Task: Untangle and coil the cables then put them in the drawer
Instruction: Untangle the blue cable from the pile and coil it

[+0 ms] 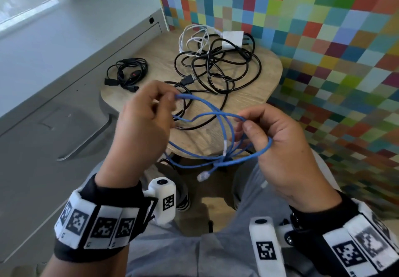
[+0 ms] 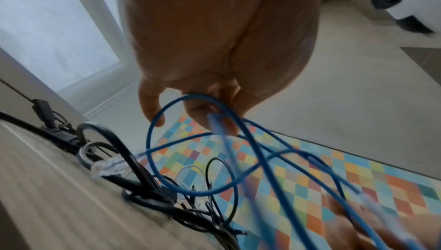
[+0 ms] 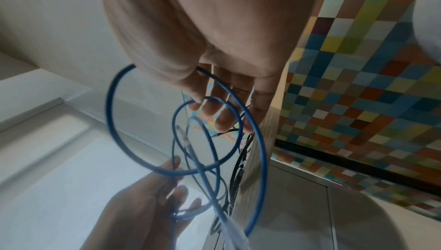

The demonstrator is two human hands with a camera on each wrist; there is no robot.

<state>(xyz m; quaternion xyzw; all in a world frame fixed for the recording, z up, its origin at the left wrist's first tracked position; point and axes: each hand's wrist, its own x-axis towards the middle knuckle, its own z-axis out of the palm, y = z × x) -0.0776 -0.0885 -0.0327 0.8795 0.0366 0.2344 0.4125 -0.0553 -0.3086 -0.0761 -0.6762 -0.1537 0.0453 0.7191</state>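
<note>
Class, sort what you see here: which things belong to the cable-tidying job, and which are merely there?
Part of the job:
blue cable, held by left hand and right hand
black cable tangle
white cable
small black bundle

Merely there:
wooden table
checkered wall

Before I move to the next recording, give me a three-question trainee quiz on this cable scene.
1. True or false: both hands hold the blue cable.
2. Which lies nearest the table's left edge? A) white cables B) small bundled black cable C) large black tangle
3. Fill in: the blue cable's clear connector hangs below the ____ edge.

Key:
1. True: the left hand pinches one loop and the right hand grips others.
2. B, the small bundled black cable.
3. table.
</note>
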